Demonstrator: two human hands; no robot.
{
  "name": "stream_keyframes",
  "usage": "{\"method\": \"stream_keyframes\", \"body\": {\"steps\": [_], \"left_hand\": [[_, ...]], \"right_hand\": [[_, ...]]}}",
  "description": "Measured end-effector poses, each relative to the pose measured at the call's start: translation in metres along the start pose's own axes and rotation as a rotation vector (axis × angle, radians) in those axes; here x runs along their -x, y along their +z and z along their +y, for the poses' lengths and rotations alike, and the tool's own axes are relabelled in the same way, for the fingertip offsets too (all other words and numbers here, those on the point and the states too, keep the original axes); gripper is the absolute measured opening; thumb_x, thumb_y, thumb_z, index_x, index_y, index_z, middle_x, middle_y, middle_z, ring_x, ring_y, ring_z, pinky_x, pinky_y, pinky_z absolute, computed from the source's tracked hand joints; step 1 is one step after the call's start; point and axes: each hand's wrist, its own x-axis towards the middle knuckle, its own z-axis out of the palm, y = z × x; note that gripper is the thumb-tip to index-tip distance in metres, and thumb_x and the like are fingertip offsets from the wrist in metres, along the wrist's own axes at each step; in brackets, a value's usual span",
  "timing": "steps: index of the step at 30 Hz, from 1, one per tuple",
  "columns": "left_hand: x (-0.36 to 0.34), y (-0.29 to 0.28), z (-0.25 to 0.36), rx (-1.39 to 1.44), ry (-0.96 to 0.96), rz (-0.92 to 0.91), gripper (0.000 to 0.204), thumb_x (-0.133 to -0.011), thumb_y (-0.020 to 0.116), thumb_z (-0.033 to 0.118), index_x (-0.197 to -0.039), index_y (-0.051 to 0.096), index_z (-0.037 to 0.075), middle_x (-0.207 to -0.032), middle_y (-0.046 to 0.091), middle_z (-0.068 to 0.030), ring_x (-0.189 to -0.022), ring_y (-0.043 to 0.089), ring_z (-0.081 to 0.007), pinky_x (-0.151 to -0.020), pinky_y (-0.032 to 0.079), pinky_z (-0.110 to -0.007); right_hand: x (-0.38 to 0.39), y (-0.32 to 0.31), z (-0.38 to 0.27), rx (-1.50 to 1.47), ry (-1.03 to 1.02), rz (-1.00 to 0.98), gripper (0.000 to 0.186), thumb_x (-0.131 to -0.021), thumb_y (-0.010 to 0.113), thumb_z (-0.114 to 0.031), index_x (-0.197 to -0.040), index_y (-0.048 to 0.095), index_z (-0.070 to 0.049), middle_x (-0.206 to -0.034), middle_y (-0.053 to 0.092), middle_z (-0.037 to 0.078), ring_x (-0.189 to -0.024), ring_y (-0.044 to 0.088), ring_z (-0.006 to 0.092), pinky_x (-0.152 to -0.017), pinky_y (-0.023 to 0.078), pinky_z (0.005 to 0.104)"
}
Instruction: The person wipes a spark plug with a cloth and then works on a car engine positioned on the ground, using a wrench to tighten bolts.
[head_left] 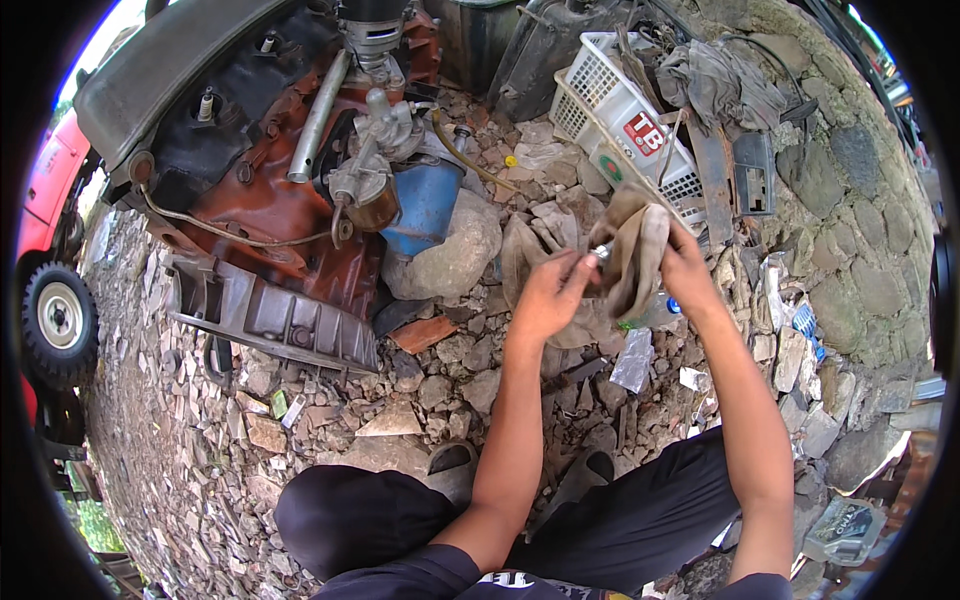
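Note:
My left hand (pixel 553 294) pinches a small silver metal part (pixel 600 254) against a dirty beige cloth (pixel 636 262), just right of the blue metal filter housing. My right hand (pixel 684 268) grips the folds of that cloth from the right side, its fingers partly hidden behind the fabric. More crumpled brownish fabric (pixel 530 250) lies beneath and left of the hands. At the left sits a rusty red engine block (pixel 270 190) with a grey cast housing (pixel 270 312) along its lower side. The blue housing (pixel 420 200) hangs beside it below a pale metal fitting (pixel 372 150), near a large rock (pixel 455 262).
A white plastic crate (pixel 590 105) stands at the back right beside grey rags (pixel 720 85) and a stone wall (pixel 850 260). Rubble and litter (pixel 390 420) cover the ground around my sandalled feet (pixel 450 470). A red vehicle with a spare-looking tyre (pixel 60 348) is at the far left.

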Motion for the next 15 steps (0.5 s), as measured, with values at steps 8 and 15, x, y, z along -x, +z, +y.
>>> {"method": "stream_keyframes", "body": {"steps": [8, 15], "left_hand": [[0.009, 0.014, 0.0, 0.16, 0.078, 0.001, 0.034, -0.103, 0.054, 0.023, -0.087, 0.063, -0.007, -0.081, 0.062, -0.0143, -0.076, 0.062, -0.0234, -0.074, 0.048, -0.035], [0.003, 0.028, 0.008, 0.173, 0.237, 0.087, 0.038, -0.104, 0.052, 0.026, -0.083, 0.059, -0.005, -0.079, 0.055, -0.0108, -0.075, 0.054, -0.0194, -0.072, 0.044, -0.033]], "right_hand": [[0.005, 0.019, -0.014, 0.388, -0.236, -0.105, 0.029, -0.081, 0.073, -0.008, -0.106, 0.066, 0.004, -0.093, 0.07, 0.019, -0.083, 0.068, 0.0286, -0.076, 0.052, 0.0362], [-0.002, 0.014, -0.001, 0.196, -0.041, -0.043, 0.026, -0.09, 0.068, -0.015, -0.107, 0.068, 0.004, -0.089, 0.073, 0.011, -0.077, 0.067, 0.0157, -0.072, 0.053, 0.0322]]}}
